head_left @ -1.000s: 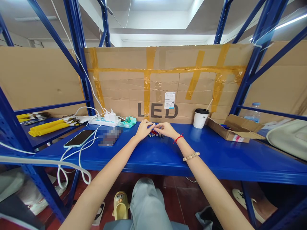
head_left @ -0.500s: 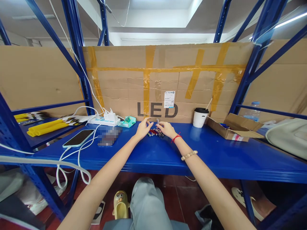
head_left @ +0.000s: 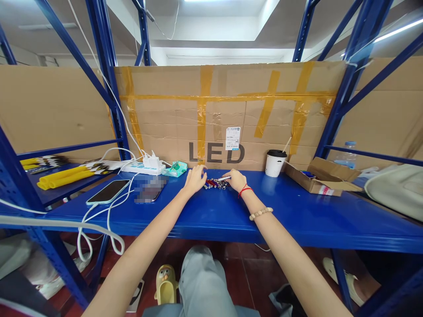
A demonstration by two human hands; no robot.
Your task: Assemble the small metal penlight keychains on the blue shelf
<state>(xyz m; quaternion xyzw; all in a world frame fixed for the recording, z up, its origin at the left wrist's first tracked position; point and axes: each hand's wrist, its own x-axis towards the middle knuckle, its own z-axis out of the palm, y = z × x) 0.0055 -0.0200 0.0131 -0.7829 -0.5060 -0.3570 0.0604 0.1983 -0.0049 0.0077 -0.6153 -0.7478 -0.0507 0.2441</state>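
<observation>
A cluster of small coloured metal tubes [head_left: 211, 183], red, blue and silver among them, lies between my hands on the blue shelf. Shiny metal parts like key rings show at its right end. My right hand [head_left: 237, 180] pinches a slim silver tube [head_left: 224, 178], tilted slightly and pointing left over the cluster. It is too small to tell its exact kind. My left hand [head_left: 195, 178] rests beside the cluster's left end, fingers loosely bent and apart, with nothing visible in them.
Left are a charging phone [head_left: 108, 192], looped white cables, a power strip [head_left: 140, 166], a green tissue pack [head_left: 176, 169] and a blurred dark item [head_left: 148, 190]. Right stand a lidded paper cup [head_left: 275, 164] and an open cardboard box [head_left: 325, 180]. Taped cardboard [head_left: 158, 123] closes the back.
My right hand has lowered and shifted slightly right; the silver tube has gone from upright to nearly flat. My left hand has drawn slightly left and down, away from the cluster.
</observation>
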